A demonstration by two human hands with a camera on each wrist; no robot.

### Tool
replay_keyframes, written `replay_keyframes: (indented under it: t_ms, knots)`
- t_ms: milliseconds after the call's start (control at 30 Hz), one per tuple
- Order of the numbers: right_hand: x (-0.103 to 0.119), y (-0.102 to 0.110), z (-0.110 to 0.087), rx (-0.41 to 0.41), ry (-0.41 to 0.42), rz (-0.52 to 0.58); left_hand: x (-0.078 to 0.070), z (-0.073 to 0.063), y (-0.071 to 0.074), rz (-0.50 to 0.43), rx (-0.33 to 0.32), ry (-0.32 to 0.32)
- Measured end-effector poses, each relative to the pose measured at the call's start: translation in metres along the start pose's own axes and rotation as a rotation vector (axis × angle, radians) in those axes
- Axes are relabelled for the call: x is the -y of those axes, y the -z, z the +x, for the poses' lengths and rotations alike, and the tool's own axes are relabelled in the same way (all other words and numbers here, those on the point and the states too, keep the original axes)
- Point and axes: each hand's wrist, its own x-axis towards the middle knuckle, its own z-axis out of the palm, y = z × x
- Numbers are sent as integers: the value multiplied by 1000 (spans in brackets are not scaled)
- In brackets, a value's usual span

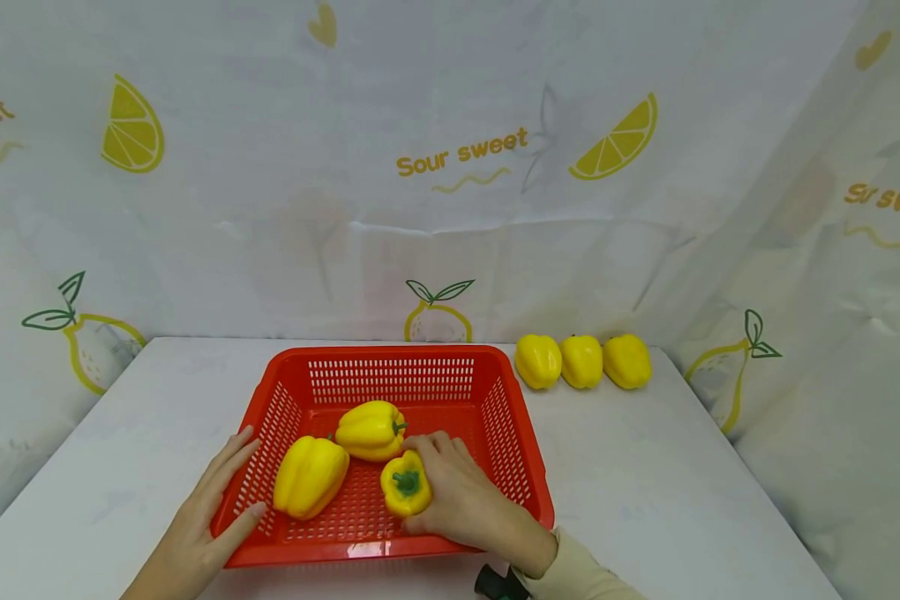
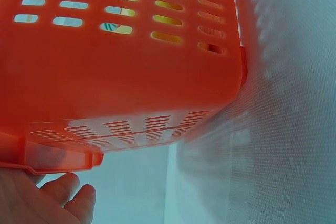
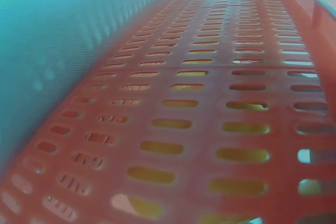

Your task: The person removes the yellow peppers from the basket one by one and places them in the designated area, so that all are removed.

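A red plastic basket [image 1: 390, 550] with slotted walls stands on the table, holding several yellow bell peppers. Inside it, my right hand [image 1: 457, 492] grips a yellow bell pepper [image 1: 394, 497] whose green stem faces me. Two more lie to its left: one bell pepper [image 1: 372, 430] farther back and a larger bell pepper [image 1: 309, 479] near the left wall. At the basket's left rim rests my left hand [image 1: 202, 517], fingers extended and thumb apart. In the left wrist view, fingertips of the left hand [image 2: 47, 198] show beside the rim. The right wrist view shows only the slotted wall [image 3: 210, 93], with yellow behind it.
Three more yellow peppers [image 1: 582, 362] line up on the white table [image 1: 645, 467], behind and right of the basket. A curtain [image 1: 270, 208] with lemon prints hangs at the back and sides. A small black object [image 1: 499, 582] shows by the right sleeve.
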Motion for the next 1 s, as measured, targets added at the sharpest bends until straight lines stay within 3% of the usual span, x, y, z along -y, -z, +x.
replay_keyframes:
  t_ms: [300,700,1000]
  knots:
    - [0,0,1,-16,-9,6,0,0,0,-8,-10,-26]
    - [-1,8,-7,-108,38,-93,0,-1,-1,-19,-15,-38]
    - [-4,20,-16,-182,25,-73,1,-1,-1,-14,-19,-36]
